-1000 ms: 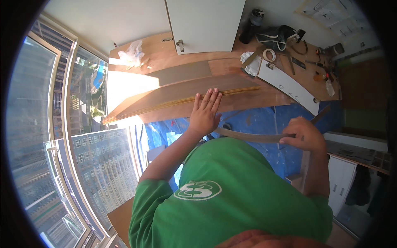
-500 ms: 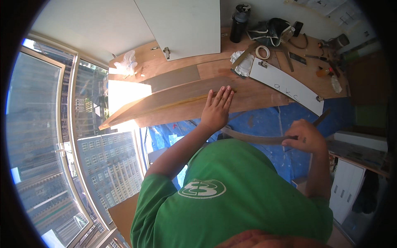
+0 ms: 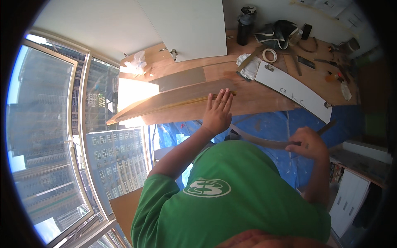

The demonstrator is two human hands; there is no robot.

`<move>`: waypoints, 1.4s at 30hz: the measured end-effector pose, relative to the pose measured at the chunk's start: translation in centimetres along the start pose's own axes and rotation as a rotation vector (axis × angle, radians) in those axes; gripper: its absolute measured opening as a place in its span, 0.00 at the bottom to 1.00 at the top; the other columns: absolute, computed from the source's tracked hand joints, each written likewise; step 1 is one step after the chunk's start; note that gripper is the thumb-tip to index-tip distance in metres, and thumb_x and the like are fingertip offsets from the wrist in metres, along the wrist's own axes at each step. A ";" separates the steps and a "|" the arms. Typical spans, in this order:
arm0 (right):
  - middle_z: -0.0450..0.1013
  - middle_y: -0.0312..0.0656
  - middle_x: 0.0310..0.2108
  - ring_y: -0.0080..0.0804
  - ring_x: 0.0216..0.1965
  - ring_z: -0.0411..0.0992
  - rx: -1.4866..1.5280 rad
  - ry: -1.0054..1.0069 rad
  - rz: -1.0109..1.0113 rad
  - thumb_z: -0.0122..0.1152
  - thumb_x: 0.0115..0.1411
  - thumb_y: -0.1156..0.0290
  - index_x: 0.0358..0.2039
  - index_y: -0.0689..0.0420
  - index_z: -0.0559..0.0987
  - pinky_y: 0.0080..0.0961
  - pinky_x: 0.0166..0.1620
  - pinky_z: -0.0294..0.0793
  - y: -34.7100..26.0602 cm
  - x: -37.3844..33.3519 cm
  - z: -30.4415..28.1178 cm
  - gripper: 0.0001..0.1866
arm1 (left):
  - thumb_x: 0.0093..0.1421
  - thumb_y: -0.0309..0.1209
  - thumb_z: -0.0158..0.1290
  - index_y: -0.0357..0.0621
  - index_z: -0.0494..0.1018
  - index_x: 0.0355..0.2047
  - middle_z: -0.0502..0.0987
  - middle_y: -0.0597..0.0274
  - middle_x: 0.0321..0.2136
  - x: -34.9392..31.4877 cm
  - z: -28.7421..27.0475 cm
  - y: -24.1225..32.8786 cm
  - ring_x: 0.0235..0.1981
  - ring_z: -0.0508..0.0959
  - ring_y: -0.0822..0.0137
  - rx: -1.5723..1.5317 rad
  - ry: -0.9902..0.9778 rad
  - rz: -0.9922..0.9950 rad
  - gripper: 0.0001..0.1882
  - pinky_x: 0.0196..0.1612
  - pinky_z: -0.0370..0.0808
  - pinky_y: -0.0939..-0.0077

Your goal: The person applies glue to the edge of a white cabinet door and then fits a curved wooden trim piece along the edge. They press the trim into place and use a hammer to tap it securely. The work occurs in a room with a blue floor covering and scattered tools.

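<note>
My left hand [image 3: 218,113] lies with its fingers stretched out on the right end of a long brown board [image 3: 178,95] with a yellowish front edge. Off the bench's near side, my right hand [image 3: 307,143] is closed around a long, thin, bendy brown strip [image 3: 264,142]. The strip bows in front of my body, one end sticking out beyond the fist. Its left end passes close to my left wrist, and I cannot tell where it stops. A flat grey-brown panel [image 3: 182,78] rests behind the board.
On the wooden bench [image 3: 264,97] lie a white hinged panel [image 3: 295,93], a tape roll [image 3: 270,55], a white cloth [image 3: 249,71], a phone [image 3: 306,62] and several tools. A black bottle [image 3: 245,29] stands behind. Blue sheeting [image 3: 285,161] hangs below; windows [image 3: 41,132] line the left.
The whole view has shifted slightly, so the bench appears a little further right. My left hand stays on the board and my right keeps its hold on the strip.
</note>
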State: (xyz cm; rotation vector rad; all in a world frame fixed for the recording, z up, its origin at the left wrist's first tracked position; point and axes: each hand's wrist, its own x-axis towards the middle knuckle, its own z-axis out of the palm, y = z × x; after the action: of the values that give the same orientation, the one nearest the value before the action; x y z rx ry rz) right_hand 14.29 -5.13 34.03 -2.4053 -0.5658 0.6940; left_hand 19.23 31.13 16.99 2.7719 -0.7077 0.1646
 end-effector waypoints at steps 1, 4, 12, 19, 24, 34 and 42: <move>0.73 0.44 0.22 0.47 0.31 0.71 -0.004 -0.009 0.007 0.73 0.49 0.55 0.28 0.55 0.85 0.43 0.40 0.67 0.3 0.0 0.2 0.16 | 0.60 0.38 0.56 0.43 0.58 0.74 0.54 0.54 0.76 0.0 -0.1 0.1 0.78 0.51 0.55 -0.012 -0.003 -0.015 0.42 0.77 0.42 0.39; 0.72 0.44 0.22 0.46 0.32 0.71 -0.022 -0.080 0.021 0.74 0.49 0.55 0.28 0.55 0.85 0.41 0.41 0.67 0.0 0.4 -0.3 0.16 | 0.59 0.37 0.59 0.43 0.62 0.71 0.58 0.53 0.75 -0.4 -1.0 0.7 0.76 0.55 0.53 -0.043 0.078 0.013 0.39 0.76 0.47 0.41; 0.74 0.44 0.20 0.48 0.28 0.70 0.039 -0.046 -0.076 0.73 0.50 0.57 0.22 0.57 0.82 0.42 0.40 0.68 -0.3 1.4 0.0 0.16 | 0.68 0.34 0.56 0.40 0.78 0.41 0.80 0.51 0.40 -4.8 0.3 0.1 0.44 0.79 0.48 -0.559 -0.091 -0.127 0.10 0.50 0.75 0.54; 0.75 0.42 0.20 0.46 0.29 0.71 0.045 -0.005 -0.173 0.75 0.48 0.60 0.24 0.57 0.84 0.40 0.39 0.66 -1.5 2.7 -0.3 0.13 | 0.71 0.43 0.55 0.39 0.79 0.47 0.82 0.48 0.40 -5.0 0.5 1.0 0.47 0.80 0.48 -1.043 -0.298 -0.357 0.18 0.54 0.75 0.59; 0.75 0.42 0.21 0.44 0.29 0.71 0.086 -0.013 -0.214 0.75 0.47 0.61 0.25 0.59 0.84 0.38 0.39 0.67 -2.0 3.3 -1.2 0.14 | 0.63 0.46 0.63 0.38 0.81 0.50 0.83 0.47 0.44 -4.8 -0.4 1.3 0.51 0.81 0.50 -1.130 -0.267 -0.153 0.25 0.59 0.74 0.61; 0.74 0.43 0.22 0.41 0.30 0.71 0.067 0.100 -0.026 0.76 0.45 0.60 0.25 0.61 0.84 0.37 0.37 0.68 -2.1 1.6 -4.7 0.16 | 0.58 0.48 0.66 0.40 0.82 0.38 0.84 0.48 0.36 -10.1 -3.5 -6.1 0.41 0.83 0.46 -0.711 -0.425 -0.279 0.22 0.45 0.78 0.57; 0.71 0.41 0.19 0.35 0.29 0.70 -0.002 0.135 0.093 0.76 0.49 0.60 0.26 0.63 0.84 0.34 0.34 0.65 -1.2 1.7 -8.2 0.17 | 0.61 0.39 0.63 0.45 0.84 0.39 0.84 0.52 0.33 -21.1 -8.4 -15.3 0.36 0.84 0.53 -0.533 -0.351 -0.692 0.12 0.43 0.79 0.60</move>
State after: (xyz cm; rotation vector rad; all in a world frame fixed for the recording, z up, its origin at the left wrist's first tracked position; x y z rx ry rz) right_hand 20.12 -6.64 39.97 -2.4710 -0.4017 0.5637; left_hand 7.87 56.06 17.68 2.3611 0.1645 -0.5702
